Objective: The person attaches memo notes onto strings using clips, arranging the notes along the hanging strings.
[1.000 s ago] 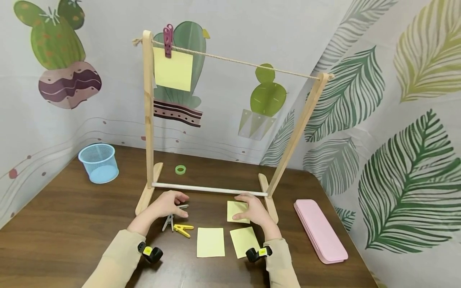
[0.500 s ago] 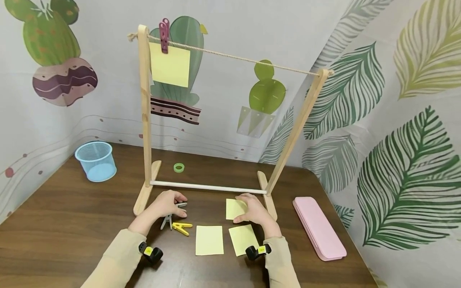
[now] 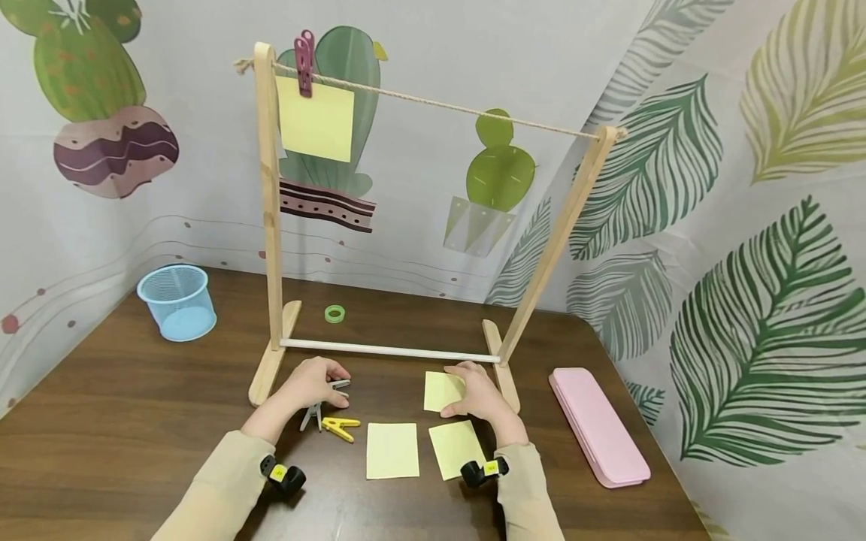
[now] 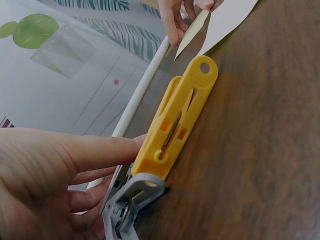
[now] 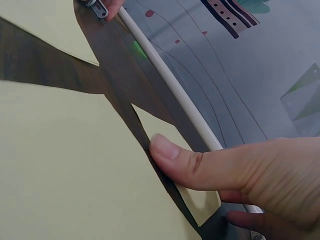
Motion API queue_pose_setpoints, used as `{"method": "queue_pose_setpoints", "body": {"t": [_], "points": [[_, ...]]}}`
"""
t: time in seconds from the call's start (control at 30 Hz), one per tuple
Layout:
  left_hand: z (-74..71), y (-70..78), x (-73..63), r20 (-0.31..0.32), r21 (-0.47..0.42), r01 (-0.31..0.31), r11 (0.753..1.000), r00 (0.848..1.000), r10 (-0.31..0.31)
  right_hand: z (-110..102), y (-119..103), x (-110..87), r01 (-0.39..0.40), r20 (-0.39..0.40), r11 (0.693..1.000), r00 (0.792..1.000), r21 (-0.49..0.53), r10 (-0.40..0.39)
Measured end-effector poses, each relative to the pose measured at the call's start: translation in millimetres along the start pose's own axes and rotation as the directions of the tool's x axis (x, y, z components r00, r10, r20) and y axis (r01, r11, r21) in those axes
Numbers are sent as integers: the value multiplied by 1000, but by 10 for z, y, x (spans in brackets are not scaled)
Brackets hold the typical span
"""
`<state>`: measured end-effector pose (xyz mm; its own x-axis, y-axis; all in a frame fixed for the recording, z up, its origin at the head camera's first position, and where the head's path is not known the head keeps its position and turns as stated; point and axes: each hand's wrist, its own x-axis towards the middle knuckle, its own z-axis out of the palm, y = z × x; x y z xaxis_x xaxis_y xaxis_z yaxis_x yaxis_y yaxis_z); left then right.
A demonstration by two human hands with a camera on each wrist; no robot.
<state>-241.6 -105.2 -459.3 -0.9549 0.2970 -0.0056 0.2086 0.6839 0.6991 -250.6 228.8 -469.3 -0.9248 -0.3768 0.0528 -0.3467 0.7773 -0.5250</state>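
On the dark wooden table, my left hand [image 3: 307,388] rests by the grey clothespins [image 3: 313,415], thumb and fingers apart. Beside them lies a yellow clothespin [image 3: 335,426]; in the left wrist view the thumb tip overlaps that yellow clothespin [image 4: 197,77], with a grey clothespin [image 4: 150,186] just below. My right hand [image 3: 479,392] lies over the right side of a yellow sticky note [image 3: 438,389], its thumb on the near edge. Two more notes, a left one [image 3: 392,451] and a tilted one [image 3: 455,447], lie closer. A maroon clothespin [image 3: 304,69] holds another note [image 3: 316,124] on the rope.
A wooden stand [image 3: 271,225] with a rope [image 3: 433,100] and a white bottom bar [image 3: 389,350] rises behind the hands. A blue mesh basket [image 3: 177,293] stands far left. A green tape roll [image 3: 327,314] lies behind the bar, a pink case [image 3: 598,427] at right.
The head view has shifted slightly, so the scene sits a little higher and further left. Both hands stay in the same places, and the clothespins and notes have not moved.
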Motion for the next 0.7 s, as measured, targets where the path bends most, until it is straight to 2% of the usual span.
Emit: {"method": "queue_pose_setpoints", "body": {"t": [0.3, 0.5, 0.7], "points": [[51, 26, -17, -39, 38, 30, 999, 999, -28, 14, -18, 6, -25, -6, 1000, 1000, 10, 25], [60, 35, -16, -39, 53, 34, 998, 999, -32, 11, -12, 6, -10, -11, 1000, 1000, 17, 10], [59, 35, -11, -50, 65, 41, 997, 998, -38, 26, -17, 38, -3, -60, 1000, 998, 21, 5]]}}
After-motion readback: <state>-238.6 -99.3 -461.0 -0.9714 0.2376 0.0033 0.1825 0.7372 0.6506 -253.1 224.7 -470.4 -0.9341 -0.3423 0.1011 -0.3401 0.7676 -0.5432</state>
